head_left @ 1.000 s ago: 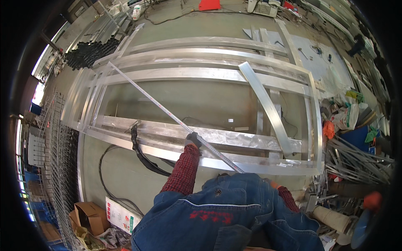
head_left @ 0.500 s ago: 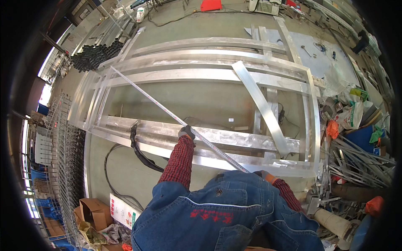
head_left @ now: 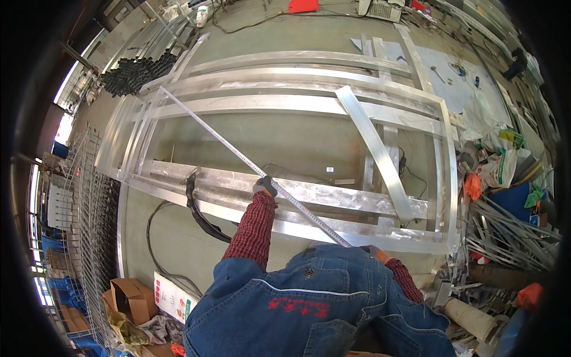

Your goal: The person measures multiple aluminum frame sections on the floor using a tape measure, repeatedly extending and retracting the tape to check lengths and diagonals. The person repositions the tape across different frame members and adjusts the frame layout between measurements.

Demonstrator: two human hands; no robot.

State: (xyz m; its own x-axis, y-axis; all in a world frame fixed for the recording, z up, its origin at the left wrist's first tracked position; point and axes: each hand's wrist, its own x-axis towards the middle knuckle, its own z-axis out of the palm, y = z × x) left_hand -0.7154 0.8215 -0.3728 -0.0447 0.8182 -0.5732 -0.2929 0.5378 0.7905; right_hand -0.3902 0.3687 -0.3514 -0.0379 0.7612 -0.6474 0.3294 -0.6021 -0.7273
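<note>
Diagonally, tape blade (head_left: 236,151) runs through gripping left fingers (head_left: 267,181); right hand (head_left: 376,253) half-hidden, fingers unclear.

Light fairly bright, mostly even. We note blown-out window openings (head_left: 62,128) between 9 and 10 o'clock; glare on the metal frame (head_left: 297,230) toward 6 o'clock; centre reasonably sharp; straight edges bowed, black vignetting around the rim.
</note>
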